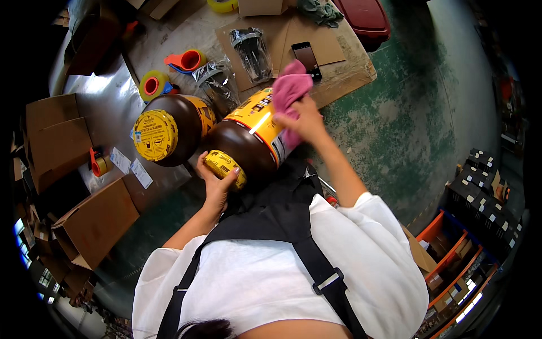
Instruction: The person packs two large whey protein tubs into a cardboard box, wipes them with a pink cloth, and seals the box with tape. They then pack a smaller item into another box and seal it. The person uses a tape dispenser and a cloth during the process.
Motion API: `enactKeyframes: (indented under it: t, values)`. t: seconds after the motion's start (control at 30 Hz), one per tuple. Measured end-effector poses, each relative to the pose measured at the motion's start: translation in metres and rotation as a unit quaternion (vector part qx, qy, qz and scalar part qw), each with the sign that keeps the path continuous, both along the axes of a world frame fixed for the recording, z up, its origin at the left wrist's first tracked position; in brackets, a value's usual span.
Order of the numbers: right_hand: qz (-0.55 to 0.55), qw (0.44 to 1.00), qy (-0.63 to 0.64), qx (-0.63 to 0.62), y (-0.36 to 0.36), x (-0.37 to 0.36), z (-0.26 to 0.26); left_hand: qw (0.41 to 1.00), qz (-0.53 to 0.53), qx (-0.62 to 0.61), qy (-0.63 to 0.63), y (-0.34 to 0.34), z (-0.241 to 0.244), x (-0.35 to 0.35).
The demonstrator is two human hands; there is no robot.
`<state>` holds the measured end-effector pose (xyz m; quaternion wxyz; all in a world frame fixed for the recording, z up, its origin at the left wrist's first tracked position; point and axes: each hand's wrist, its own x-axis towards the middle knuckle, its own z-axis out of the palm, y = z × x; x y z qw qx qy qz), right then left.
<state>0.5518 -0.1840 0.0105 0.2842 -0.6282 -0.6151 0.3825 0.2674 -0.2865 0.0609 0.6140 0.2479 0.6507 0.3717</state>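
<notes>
A large brown plastic jar point(241, 142) with a yellow label and yellow lid lies tilted at the table's near edge, its lid towards me. My left hand point(218, 182) grips the lid, fingers around its rim. With my right hand point(300, 120) I hold a bunched pink cloth point(292, 91) against the label. A second brown jar point(175, 127) with a printed yellow lid is just to the left. Beyond the jars, two dark tumblers point(253, 55) point(217, 87) are wrapped in clear plastic.
A phone point(305, 57) rests on flattened cardboard point(279, 38). Tape dispensers point(186, 61) point(154, 84) lie behind the second jar. Open cardboard boxes point(99, 220) point(59, 135) and white labels point(141, 173) are at the left. A dark red lidded bin point(366, 19) stands past the table corner.
</notes>
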Motion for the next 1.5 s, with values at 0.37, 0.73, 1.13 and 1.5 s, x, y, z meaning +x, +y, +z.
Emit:
enactKeyframes:
  t: [0.37, 0.73, 1.13, 1.5]
  values:
    - [-0.199, 0.93, 0.307, 0.037, -0.033, 0.008, -0.134, 0.97, 0.121, -0.166, -0.13, 0.0, 0.0, 0.006]
    - [-0.065, 0.53, 0.698, -0.478, -0.024, 0.044, -0.151, 0.876, -0.182, 0.245, 0.373, 0.012, 0.091, 0.001]
    - [-0.018, 0.734, 0.541, -0.411, -0.011, -0.078, -0.04, 0.69, -0.254, 0.478, 0.48, 0.009, 0.305, -0.109]
    - [0.365, 0.56, 0.673, -0.317, -0.058, -0.417, 0.127, 0.845, -0.089, 0.407, 0.335, -0.087, 0.506, -0.406]
